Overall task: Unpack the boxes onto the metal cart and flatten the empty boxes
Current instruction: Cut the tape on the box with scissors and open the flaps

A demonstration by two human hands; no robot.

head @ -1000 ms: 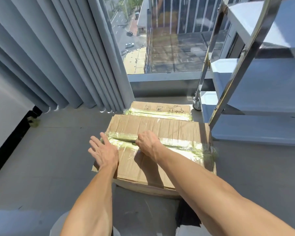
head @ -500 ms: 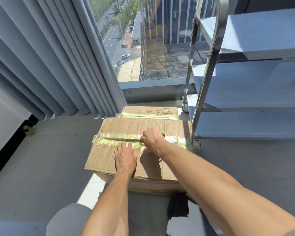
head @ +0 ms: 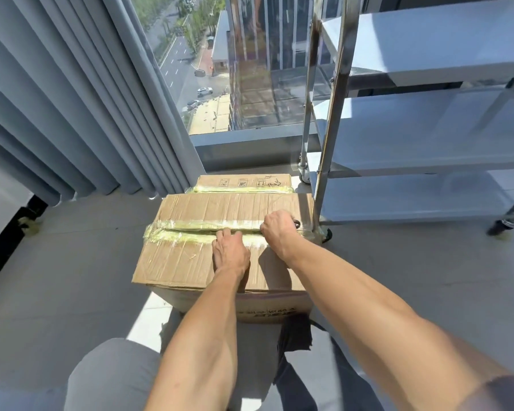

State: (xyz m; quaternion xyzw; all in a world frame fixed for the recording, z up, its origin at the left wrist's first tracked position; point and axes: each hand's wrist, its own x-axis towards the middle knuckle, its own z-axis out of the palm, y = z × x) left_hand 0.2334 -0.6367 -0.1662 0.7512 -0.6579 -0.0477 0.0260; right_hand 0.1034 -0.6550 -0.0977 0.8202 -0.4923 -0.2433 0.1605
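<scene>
Cardboard box (head: 190,256) on the floor (head: 57,292), directly ahead of the person, its right end close against the corner post of the metal cart (head: 428,137). Top flaps closed; yellowish tape (head: 196,229) runs along the centre seam, with a dark slit showing along part of it. Left hand (head: 230,253) lies palm-down on the near flap, fingers (head: 227,234) straight and close together, tips touching the tape line. Right hand (head: 279,229) sits further right on the seam, fingers curled around a small dark object (head: 296,223) that shows only at its far edge; what it is cannot be told. Second box (head: 244,183), also taped, on the floor just behind the first, touching or nearly so. Cart shelves bare metal, castors on the floor. Grey curtain (head: 72,99) to the left; window (head: 235,69) beyond looks down on a street. Person's knee in grey fabric at lower left.
</scene>
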